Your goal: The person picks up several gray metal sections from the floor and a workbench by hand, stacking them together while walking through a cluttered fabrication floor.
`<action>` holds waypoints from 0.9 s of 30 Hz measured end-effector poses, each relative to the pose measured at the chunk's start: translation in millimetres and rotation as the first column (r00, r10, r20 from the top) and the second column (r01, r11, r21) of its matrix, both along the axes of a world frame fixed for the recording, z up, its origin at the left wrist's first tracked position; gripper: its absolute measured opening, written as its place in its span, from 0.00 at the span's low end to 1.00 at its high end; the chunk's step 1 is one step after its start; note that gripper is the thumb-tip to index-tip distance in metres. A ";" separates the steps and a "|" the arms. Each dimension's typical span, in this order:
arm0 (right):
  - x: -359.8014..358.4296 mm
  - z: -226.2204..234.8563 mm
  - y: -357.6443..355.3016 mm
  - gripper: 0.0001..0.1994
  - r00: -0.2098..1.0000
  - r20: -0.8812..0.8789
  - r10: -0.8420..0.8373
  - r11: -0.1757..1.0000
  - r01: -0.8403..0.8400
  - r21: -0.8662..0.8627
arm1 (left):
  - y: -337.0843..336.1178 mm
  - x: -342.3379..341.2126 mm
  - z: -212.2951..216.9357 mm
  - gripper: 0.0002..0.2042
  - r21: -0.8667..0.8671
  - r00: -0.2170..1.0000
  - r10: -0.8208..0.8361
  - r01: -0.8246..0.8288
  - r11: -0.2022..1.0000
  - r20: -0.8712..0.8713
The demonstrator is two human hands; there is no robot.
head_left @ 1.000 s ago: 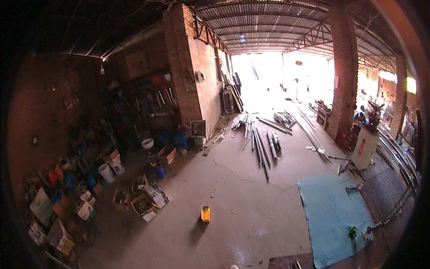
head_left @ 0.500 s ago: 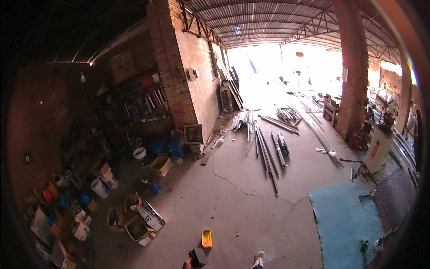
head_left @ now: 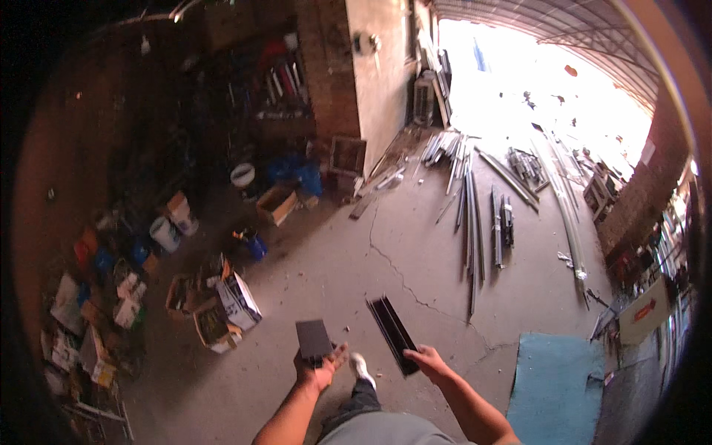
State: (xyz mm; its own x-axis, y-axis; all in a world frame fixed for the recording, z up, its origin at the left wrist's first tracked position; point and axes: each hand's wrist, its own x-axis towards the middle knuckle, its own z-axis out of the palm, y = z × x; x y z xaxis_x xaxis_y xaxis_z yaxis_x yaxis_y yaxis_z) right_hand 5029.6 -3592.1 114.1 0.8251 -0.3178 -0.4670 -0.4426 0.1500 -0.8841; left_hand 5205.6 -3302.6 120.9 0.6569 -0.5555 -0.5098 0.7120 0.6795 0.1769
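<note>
My left hand (head_left: pixel 319 368) holds a short dark rectangular piece (head_left: pixel 313 340) flat in front of me. My right hand (head_left: pixel 429 361) grips the near end of a bundle of long dark metal strips (head_left: pixel 393 334) that angles away up and to the left. Both forearms come in from the lower edge, and my foot in a light shoe (head_left: pixel 361 367) shows between the hands on the cracked concrete floor (head_left: pixel 348 259).
Open cardboard boxes (head_left: pixel 222 308) and cluttered tins and buckets lie at the left by dark shelving. Long metal bars (head_left: pixel 475 222) lie on the floor ahead near a brick pillar (head_left: pixel 334 67). A blue mat (head_left: pixel 556 386) lies at the lower right.
The view has tipped down and moved forward. My two hands, the dark piece and the strips have come into view; the small yellow object on the floor is gone from sight.
</note>
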 end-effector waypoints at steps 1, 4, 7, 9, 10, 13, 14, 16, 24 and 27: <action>31.0 20.7 -7.2 0.18 0.999 0.040 -0.002 0.997 -0.001 0.082 | -18.9 27.0 -6.1 0.27 -0.057 0.991 -0.004 0.011 0.998 0.131; 117.3 7.1 -32.9 0.15 0.995 0.091 -0.036 0.953 0.007 0.304 | -73.2 93.9 12.5 0.30 -0.052 0.988 -0.028 0.036 0.998 0.152; 213.1 24.5 -40.8 0.18 0.992 0.093 -0.079 0.849 0.018 0.529 | -114.9 184.3 -7.5 0.32 -0.176 0.995 0.044 -0.028 0.984 0.088; 265.8 20.8 -66.5 0.19 0.993 0.098 -0.063 0.789 -0.011 0.615 | -148.7 236.8 4.1 0.32 -0.029 0.981 -0.021 0.027 0.999 0.194; 290.3 20.1 -76.1 0.19 0.990 0.113 -0.084 0.761 -0.010 0.649 | -162.3 256.1 8.5 0.32 -0.023 0.975 -0.035 0.041 0.999 0.221; 351.2 33.4 -99.8 0.21 0.974 0.172 -0.145 0.715 -0.017 0.698 | -208.2 326.4 25.6 0.31 -0.126 0.960 -0.027 0.064 0.990 0.279; 372.8 27.2 -116.4 0.21 0.969 0.196 -0.148 0.706 -0.035 0.707 | -228.0 345.3 49.7 0.28 -0.108 0.954 -0.079 0.114 0.988 0.288; 422.4 26.0 -141.2 0.21 0.963 0.223 -0.151 0.719 -0.048 0.693 | -257.2 394.7 62.8 0.25 -0.073 0.961 -0.048 0.070 0.995 0.272; 620.3 2.6 -251.1 0.21 0.988 0.106 0.111 0.783 -0.153 0.603 | -366.9 578.8 58.1 0.21 0.086 0.952 0.040 -0.069 0.994 0.304; 715.6 8.2 -287.0 0.33 0.933 0.147 0.328 0.753 -0.352 0.556 | -380.6 658.6 43.5 0.20 0.158 0.883 0.098 -0.190 0.969 0.459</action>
